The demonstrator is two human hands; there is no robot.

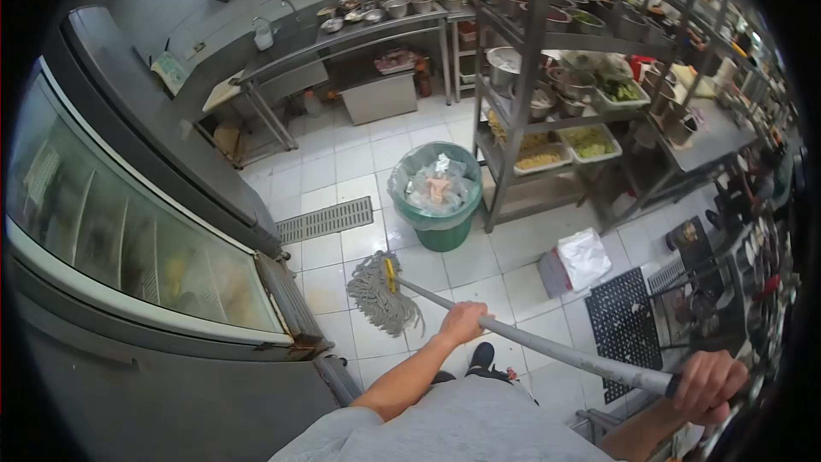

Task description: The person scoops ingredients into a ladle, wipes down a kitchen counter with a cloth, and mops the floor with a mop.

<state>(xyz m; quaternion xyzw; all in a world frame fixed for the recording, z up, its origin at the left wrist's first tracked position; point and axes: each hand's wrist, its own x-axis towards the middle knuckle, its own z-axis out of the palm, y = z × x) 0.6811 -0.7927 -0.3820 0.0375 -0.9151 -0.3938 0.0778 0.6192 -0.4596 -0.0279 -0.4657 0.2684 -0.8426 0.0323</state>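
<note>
A mop with a grey string head [382, 295] and a yellow clamp lies against the white tiled floor, left of the middle. Its long grey handle [564, 346] slants across in front of me toward the lower right. Partway down the handle, my left hand [464, 322] is wrapped round it. My right hand [708, 385] grips the handle near its upper end, by a dark band. Just beyond the mop head stands a green bin [443, 231] lined with a clear bag and holding rubbish.
A glass-door fridge [154, 239] runs along the left. A floor drain grate [325, 219] lies near the bin. On the right are a metal shelf rack [523, 111] with food trays, a white-wrapped package [583, 258] and a black perforated mat [623, 325]. A steel counter [342, 34] stands behind.
</note>
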